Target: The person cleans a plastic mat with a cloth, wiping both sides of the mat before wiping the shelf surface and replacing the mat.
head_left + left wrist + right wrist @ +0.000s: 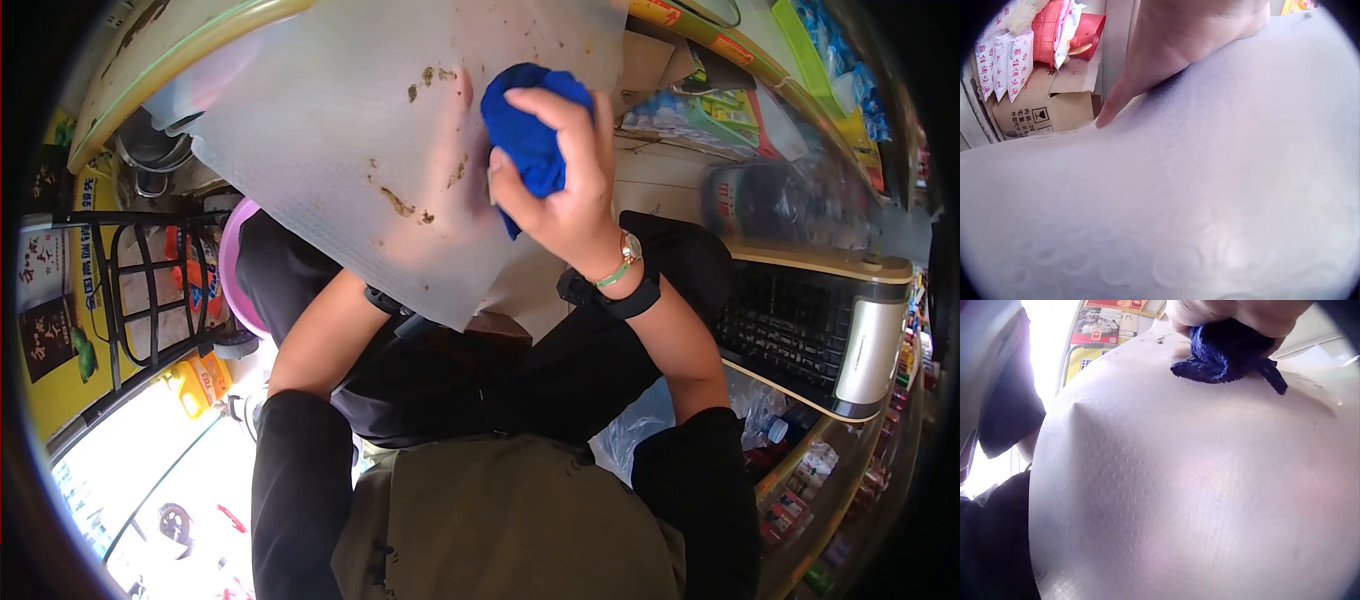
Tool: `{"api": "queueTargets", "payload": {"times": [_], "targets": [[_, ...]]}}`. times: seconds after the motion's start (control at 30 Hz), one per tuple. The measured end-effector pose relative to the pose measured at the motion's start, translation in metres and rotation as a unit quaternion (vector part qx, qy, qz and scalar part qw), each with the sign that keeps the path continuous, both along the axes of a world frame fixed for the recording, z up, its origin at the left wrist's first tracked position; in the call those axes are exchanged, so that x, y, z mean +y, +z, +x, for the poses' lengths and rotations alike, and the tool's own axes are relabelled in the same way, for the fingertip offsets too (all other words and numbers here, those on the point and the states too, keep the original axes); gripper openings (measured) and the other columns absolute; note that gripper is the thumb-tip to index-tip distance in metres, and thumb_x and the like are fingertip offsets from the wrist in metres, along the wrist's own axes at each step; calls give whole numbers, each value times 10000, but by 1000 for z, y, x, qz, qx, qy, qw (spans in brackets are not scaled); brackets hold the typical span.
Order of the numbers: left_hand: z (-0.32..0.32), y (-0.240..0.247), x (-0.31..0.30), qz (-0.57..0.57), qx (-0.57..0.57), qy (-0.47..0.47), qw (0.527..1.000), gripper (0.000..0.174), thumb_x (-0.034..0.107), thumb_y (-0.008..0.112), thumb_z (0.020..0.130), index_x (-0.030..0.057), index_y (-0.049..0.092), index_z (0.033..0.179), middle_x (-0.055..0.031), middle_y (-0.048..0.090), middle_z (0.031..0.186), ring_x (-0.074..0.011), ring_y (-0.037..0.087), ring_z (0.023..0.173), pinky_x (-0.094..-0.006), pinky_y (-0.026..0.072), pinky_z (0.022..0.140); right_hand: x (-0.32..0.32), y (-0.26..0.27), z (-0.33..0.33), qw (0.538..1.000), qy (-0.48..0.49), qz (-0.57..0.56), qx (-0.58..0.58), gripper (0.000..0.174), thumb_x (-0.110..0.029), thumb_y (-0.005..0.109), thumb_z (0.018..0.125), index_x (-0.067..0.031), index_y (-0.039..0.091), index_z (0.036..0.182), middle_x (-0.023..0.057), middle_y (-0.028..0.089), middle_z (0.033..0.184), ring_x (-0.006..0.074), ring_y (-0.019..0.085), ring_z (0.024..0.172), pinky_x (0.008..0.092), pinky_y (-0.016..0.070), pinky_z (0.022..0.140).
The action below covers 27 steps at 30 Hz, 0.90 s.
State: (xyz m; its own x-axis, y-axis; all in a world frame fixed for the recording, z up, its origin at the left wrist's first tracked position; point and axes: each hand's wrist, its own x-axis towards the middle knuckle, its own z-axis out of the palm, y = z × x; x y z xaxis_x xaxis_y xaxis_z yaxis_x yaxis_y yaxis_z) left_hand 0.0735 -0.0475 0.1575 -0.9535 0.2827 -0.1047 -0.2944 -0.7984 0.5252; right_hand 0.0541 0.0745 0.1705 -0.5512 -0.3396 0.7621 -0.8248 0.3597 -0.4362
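A large translucent plastic sheet (330, 130) with a dimpled texture and brown dirt spots spreads over the person's lap. My right hand (575, 205) grips a bunched blue cloth (530, 135) against its upper side, near the right edge. Fingers curl around the cloth, which also shows dark blue in the right wrist view (1216, 359). My left hand (1194, 37) is behind the sheet, its blurred shape showing through in the head view. In the left wrist view its palm lies against the underside with the thumb extended.
A keyboard (785, 320) lies on a shelf at right, below a large clear bottle (750, 200). At left are a black metal rack (160, 290), a pink basin (240, 265) and a metal pot (155, 150). A cardboard box (1041, 103) stands beyond the sheet.
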Motion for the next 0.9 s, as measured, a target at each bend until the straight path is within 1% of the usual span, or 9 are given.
{"api": "queueTargets", "payload": {"times": [0.07, 0.2, 0.4, 0.43, 0.53, 0.7, 0.73, 0.83, 0.9], "targets": [[10, -8, -8, -138, 152, 13, 979, 732, 589, 222, 974, 29, 297, 1438, -186, 358, 1456, -272, 422, 1298, -396, 315, 1114, -1, 2, 9, 999, 43, 18, -4, 454, -108, 718, 671, -88, 599, 1109, 138, 583, 1020, 318, 529, 867, 391, 494, 729], [-1, -28, -13, 80, -27, -15, 996, 673, 542, 229, 988, 36, 378, 1407, -188, 448, 1393, -264, 495, 1238, -399, 384, 1071, 0, 3, 19, 995, 90, 24, 28, 448, -112, 722, 645, -59, 632, 1080, 78, 632, 1051, 309, 515, 865, 369, 475, 747], [-1, -36, -10, -113, 45, 91, 988, 610, 490, 356, 989, 91, 308, 1447, -140, 423, 1402, -260, 424, 1296, -393, 376, 1087, 7, 7, 6, 993, 72, 77, 52, 428, -92, 731, 640, -64, 650, 1059, 64, 645, 1048, 305, 538, 880, 367, 485, 767], [4, 24, 0, -22, -106, 79, 991, 604, 537, 318, 978, 60, 502, 1299, -133, 573, 1257, -248, 559, 1160, -392, 417, 1041, 4, 9, -1, 997, 38, 40, 49, 500, -120, 761, 616, -171, 650, 1100, 150, 561, 1020, 319, 567, 836, 385, 516, 723], [3, 27, -8, 58, -90, -16, 994, 778, 654, 336, 917, 18, 422, 1357, -168, 530, 1303, -282, 529, 1196, -420, 404, 1044, 8, 19, -18, 998, -10, 26, 63, 435, -80, 734, 655, -127, 640, 1077, 127, 592, 1027, 333, 559, 902, 397, 501, 764], [0, 24, -2, -48, -67, 67, 994, 797, 658, 334, 914, 4, 404, 1364, -170, 514, 1319, -291, 518, 1206, -424, 386, 1058, 3, 9, -5, 998, 29, 54, 27, 416, -36, 717, 658, -58, 656, 1069, 60, 661, 1054, 295, 553, 869, 351, 488, 760], [-2, 7, -11, 100, 10, -9, 995, 650, 590, 384, 944, 90, 417, 1358, -100, 524, 1282, -226, 523, 1177, -371, 419, 1023, 0, 5, 3, 995, 56, 73, 39, 463, -55, 732, 637, -116, 675, 1092, 99, 608, 1043, 292, 547, 828, 355, 494, 724], [0, -19, -12, 29, 13, 23, 999, 622, 552, 389, 953, 97, 391, 1378, -114, 508, 1303, -239, 512, 1194, -386, 417, 1029, -2, 5, 16, 980, 137, 91, 113, 557, -68, 770, 580, -208, 691, 1114, 102, 428, 1004, 245, 528, 788, 345, 491, 660], [1, -28, -12, -43, 14, 50, 998, 598, 513, 393, 961, 104, 366, 1397, -127, 491, 1324, -252, 500, 1211, -402, 415, 1034, -3, 4, 18, 975, 165, 82, 127, 576, -94, 793, 567, -205, 687, 1123, 110, 474, 1028, 247, 536, 805, 347, 493, 670]]}}
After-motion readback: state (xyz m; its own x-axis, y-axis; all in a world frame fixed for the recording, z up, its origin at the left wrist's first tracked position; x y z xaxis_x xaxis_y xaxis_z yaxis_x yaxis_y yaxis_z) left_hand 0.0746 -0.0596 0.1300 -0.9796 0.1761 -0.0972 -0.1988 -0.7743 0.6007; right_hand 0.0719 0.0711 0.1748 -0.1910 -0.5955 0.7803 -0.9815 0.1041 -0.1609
